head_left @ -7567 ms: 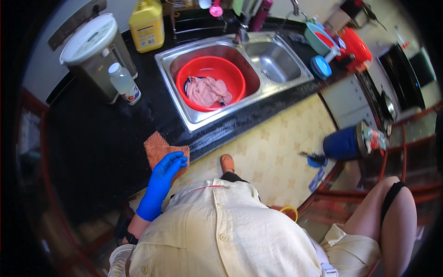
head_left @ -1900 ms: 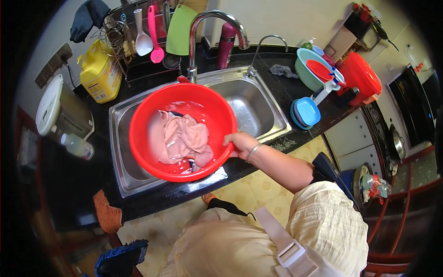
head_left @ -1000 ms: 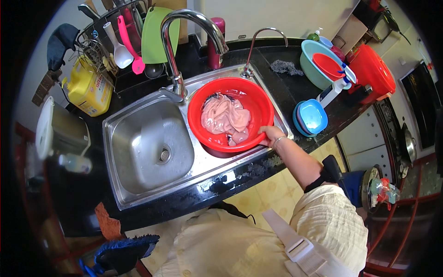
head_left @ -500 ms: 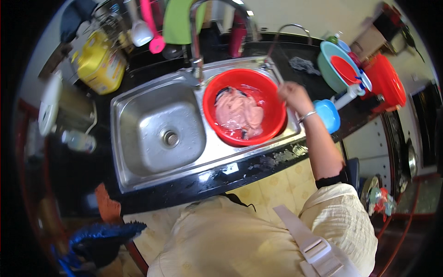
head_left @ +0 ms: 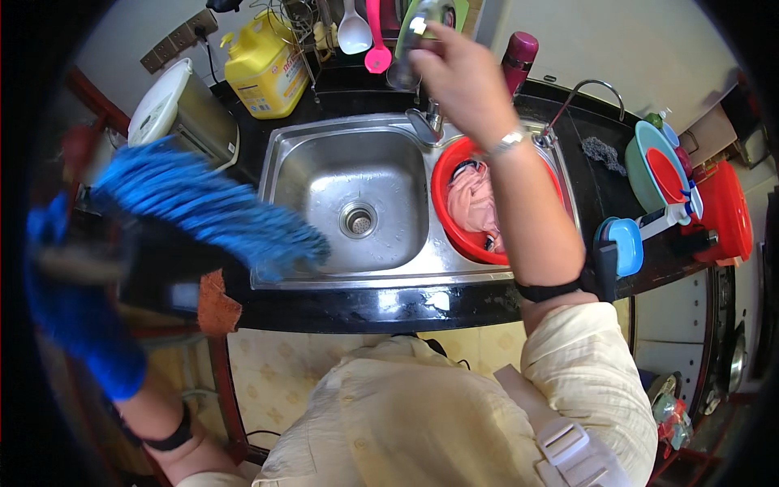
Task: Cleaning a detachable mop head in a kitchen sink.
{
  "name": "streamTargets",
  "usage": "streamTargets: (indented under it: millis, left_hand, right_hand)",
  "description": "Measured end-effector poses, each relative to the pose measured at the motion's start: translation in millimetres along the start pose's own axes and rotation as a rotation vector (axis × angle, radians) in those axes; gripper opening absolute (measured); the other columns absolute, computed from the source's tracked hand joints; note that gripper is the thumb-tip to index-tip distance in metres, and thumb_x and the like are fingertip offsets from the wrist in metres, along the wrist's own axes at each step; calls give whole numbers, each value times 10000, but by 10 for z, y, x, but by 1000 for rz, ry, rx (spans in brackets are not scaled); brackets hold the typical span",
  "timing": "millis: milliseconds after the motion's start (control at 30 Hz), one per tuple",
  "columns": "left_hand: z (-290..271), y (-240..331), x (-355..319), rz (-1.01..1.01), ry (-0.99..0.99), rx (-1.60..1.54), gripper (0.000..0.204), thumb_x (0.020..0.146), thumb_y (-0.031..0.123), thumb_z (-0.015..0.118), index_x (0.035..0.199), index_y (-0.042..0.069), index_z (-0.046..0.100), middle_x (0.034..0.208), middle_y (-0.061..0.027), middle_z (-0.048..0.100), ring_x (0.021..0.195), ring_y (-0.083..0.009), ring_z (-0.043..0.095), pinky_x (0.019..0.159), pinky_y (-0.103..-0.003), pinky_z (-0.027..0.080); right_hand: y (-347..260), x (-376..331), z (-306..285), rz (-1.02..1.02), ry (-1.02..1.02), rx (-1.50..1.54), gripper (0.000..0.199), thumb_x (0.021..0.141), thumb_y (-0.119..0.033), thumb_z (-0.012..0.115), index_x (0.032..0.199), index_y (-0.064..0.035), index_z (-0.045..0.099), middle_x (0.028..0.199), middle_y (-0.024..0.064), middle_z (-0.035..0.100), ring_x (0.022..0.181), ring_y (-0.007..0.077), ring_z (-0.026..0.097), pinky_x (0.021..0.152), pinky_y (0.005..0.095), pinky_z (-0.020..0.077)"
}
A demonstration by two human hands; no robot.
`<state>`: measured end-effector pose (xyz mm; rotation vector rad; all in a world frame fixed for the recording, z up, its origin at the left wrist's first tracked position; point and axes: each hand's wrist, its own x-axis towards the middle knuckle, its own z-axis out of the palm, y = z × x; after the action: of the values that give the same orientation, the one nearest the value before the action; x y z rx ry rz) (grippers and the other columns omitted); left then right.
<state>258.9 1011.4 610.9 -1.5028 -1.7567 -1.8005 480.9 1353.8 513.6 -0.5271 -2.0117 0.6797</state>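
At the left edge, smeared by motion, my left hand [head_left: 69,300] is covered in blue up to the wrist. It carries a shaggy blue thing [head_left: 199,207] with a dark underside; its kind and my fingers are unclear. Its tip hangs over the left basin's near corner. My right hand [head_left: 458,69] is raised, fingers curled at the metal tap spout [head_left: 419,28]. Below my right forearm stands a red tub [head_left: 442,215] in the right basin, holding wet pink cloth [head_left: 475,195]; the arm hides part of it.
The steel sink [head_left: 349,162] is set in a black counter. Left stand a white-lidded appliance [head_left: 182,118] and a yellow jug [head_left: 268,69]. Right are a blue container [head_left: 625,243], a spray bottle [head_left: 665,217], a teal basin [head_left: 645,166] and a red bucket [head_left: 726,211].
My right hand has moved from beside the tub's right rim up to the tap. My left hand has come into view, raising the shaggy blue thing toward the left basin. The view has shifted.
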Motion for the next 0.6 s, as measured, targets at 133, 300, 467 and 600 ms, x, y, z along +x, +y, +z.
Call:
streamTargets:
  millis: [133, 300, 467, 600]
  left_hand:
    - [1245, -392, 67, -307, 38, -277, 258, 765, 125, 571, 996, 23, 518, 878, -67, 529, 791, -163, 531, 755, -270, 407]
    - [1283, -886, -181, -447, 134, -547, 197, 771, 128, 554, 932, 33, 494, 739, -34, 431, 689, -147, 434, 688, -265, 351]
    - [1006, -1171, -242, -339, 76, -853, 133, 844, 186, 490, 882, 61, 467, 630, -9, 309, 586, -126, 305, 593, -279, 264]
    - [1135, -1220, -261, -342, 70, -810, 167, 864, 234, 484, 892, 70, 474, 628, -9, 317, 584, -124, 301, 589, -276, 258]
  right_hand:
    - [290, 271, 367, -59, -72, 45, 283, 750, -186, 530, 964, -1, 552, 879, 201, 613, 806, 341, 594, 731, 390, 465]
    - [883, 12, 430, 335, 199, 449, 319, 750, -233, 598, 941, 22, 591, 780, 132, 636, 729, 181, 616, 681, 286, 472]
    - [1601, -480, 732, 299, -71, -165, 446, 750, -295, 614, 1102, -29, 547, 982, 212, 580, 911, 330, 567, 791, 378, 452]
    - [1539, -453, 857, 257, -161, -383, 400, 792, -349, 567, 1108, -103, 561, 928, 186, 597, 853, 336, 581, 744, 407, 461]
